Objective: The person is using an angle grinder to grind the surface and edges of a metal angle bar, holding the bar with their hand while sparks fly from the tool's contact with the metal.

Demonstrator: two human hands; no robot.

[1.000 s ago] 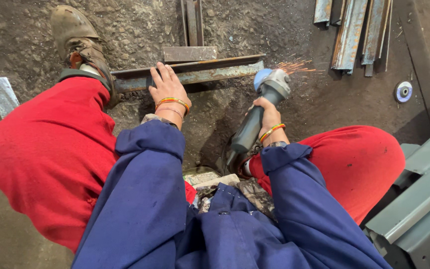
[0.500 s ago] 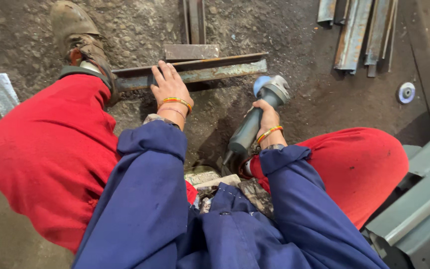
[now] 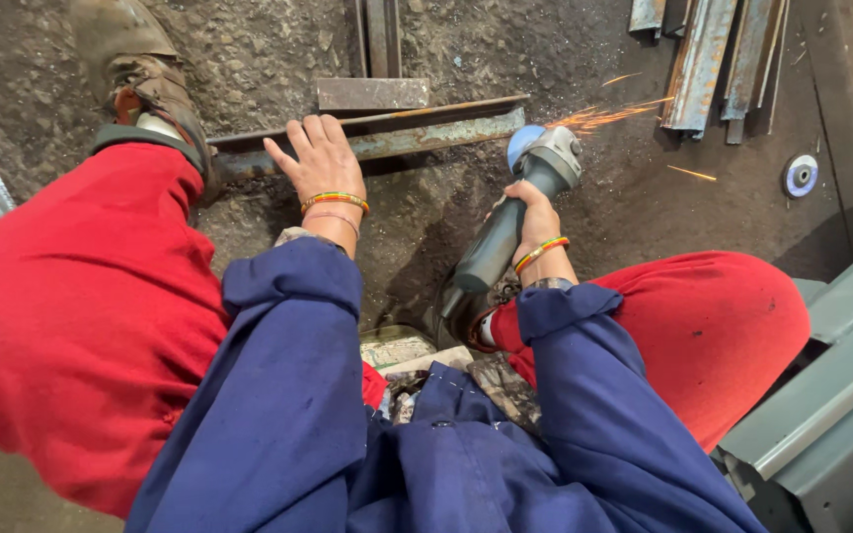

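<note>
A long steel angle bar [image 3: 417, 133] lies across the gritty floor in front of me. My left hand [image 3: 320, 158] presses flat on its middle, fingers spread. My right hand [image 3: 530, 217] grips the dark body of an angle grinder [image 3: 515, 212], whose grey head and blue guard sit at the bar's right end. Orange sparks [image 3: 604, 116] fly to the right from that end. My boot [image 3: 145, 79] stands on the bar's left end.
A short flat steel piece [image 3: 372, 94] lies just beyond the bar. Several angle bars [image 3: 713, 54] lie bundled at the upper right, with a grinding disc [image 3: 800, 175] on the floor near them. Green-grey steel sections [image 3: 821, 415] sit at the lower right.
Sparks showed a second ago, stopped half a second ago, and now fly again from the bar's right end. Both hands hold their places.
</note>
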